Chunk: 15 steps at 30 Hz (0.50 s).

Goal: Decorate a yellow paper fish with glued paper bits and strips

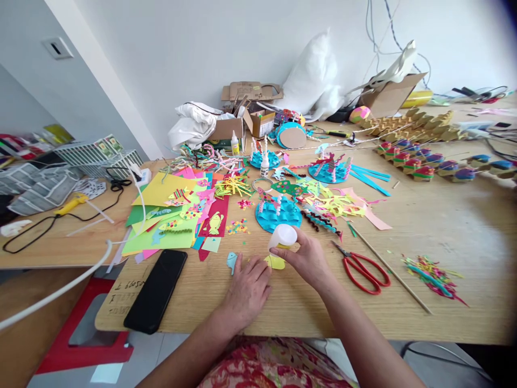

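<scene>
My right hand (309, 261) grips a white glue bottle (284, 235) tipped over, its round base facing up. Below the bottle lies a yellow paper cut-out (276, 262) on the wooden table. My left hand (249, 288) rests flat beside this cut-out, fingers stretched, with the fingertips at its left edge. A small light-blue paper fish (231, 262) lies just past the left fingers. Behind the bottle stands a round blue paper base (278, 214) with a pink fish and twisted stems on it. The bottle's nozzle is hidden by my hand.
Red-handled scissors (365, 272) and a thin wooden stick (390, 267) lie right of my right arm. A black phone (155, 291) is at the left front edge. Coloured paper sheets (177, 237) pile behind it. Paper scraps (432, 275) lie far right. A white cable (81, 277) crosses the left side.
</scene>
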Tool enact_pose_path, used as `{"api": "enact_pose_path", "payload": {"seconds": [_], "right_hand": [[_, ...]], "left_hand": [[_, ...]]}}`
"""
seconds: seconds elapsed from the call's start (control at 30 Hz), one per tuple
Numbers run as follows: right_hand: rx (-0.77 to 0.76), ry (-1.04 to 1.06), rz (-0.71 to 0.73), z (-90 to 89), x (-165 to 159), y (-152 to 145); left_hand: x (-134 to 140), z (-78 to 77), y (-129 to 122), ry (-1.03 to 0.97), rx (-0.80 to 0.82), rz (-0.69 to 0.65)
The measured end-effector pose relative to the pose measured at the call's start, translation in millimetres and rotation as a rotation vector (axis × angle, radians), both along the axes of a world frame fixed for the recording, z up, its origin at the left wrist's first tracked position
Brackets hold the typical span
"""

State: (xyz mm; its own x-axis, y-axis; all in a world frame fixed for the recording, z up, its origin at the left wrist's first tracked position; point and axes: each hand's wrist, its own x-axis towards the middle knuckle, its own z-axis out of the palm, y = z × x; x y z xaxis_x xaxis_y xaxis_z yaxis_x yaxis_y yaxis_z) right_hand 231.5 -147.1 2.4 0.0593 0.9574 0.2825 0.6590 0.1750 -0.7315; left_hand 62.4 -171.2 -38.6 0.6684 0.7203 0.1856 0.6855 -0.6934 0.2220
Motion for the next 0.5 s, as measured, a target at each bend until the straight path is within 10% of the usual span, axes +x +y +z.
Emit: {"api": "enact_pose_path", "payload": {"seconds": [0.5], "right_hand": [[0.016, -0.005, 0.019, 4.2, -1.6, 0.0]], "left_hand": [[-0.3, -1.9, 0.7, -0.010, 0.000, -0.003]]}}
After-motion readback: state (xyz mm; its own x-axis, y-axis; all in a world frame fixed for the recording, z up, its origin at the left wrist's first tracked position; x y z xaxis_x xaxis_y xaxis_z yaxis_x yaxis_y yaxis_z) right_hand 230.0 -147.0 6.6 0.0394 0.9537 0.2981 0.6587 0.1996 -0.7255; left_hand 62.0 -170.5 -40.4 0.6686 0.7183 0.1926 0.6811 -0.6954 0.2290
